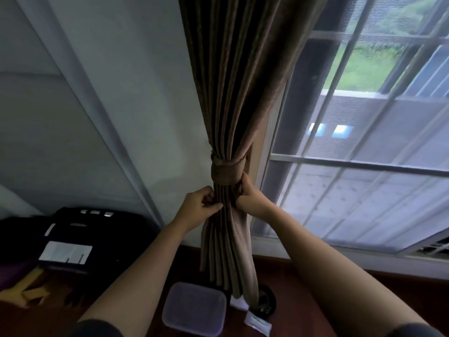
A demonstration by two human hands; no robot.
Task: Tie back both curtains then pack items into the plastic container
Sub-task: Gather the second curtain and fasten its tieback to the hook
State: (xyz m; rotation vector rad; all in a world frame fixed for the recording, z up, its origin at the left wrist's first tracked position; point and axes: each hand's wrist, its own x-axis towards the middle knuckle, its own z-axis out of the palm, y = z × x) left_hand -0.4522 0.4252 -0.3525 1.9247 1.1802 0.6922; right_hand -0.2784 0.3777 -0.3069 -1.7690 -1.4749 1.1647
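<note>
Head view, I note: the brown pleated fabric curtain (pixel 233 93) hangs gathered beside the barred window (pixel 364 166), cinched at mid-height by a matching brown fabric tie-back band (pixel 224 172). Both hands work just under that band. The left hand (pixel 200 203) pinches the folds, and the right hand (pixel 247 193) grips fabric at the band's lower right edge. Below, a translucent lidded rectangular plastic container (pixel 194 308) sits on the red-brown wooden surface (pixel 303 300) near the curtain's hem, with small white packets (pixel 257 323) beside it. Risk, in my judgement: tugging the pleats downward could drag the band loose or off level. I see only this one curtain.
</note>
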